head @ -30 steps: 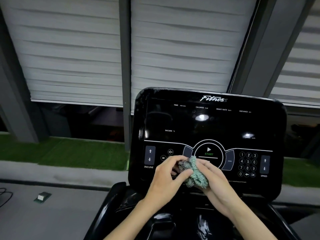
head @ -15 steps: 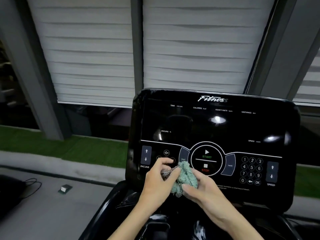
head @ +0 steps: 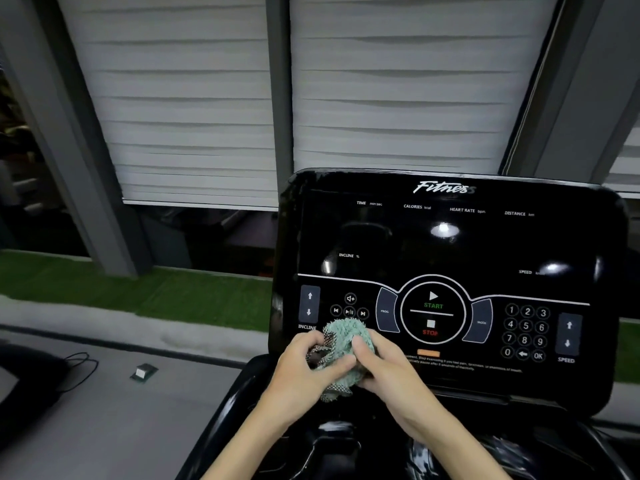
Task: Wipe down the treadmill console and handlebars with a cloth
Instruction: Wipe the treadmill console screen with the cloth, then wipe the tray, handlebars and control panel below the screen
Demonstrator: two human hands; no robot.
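While both hands grip, fuzzy teal cloth (head: 349, 344) bunches against glossy console (head: 450, 244).

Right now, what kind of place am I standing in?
Probably a gym or home fitness room: a treadmill console marked Fitness with START and STOP keys, window blinds behind it, and artificial grass below them.

The left grip (head: 304, 372) and the right grip (head: 389, 370) bunch a teal cloth (head: 346, 336) between them, fingers curled round it, against the lower left of the black console (head: 450, 244). The INCLINE arrows (head: 309, 304) sit just above the left grip. The START button (head: 433, 301) is above the right grip.
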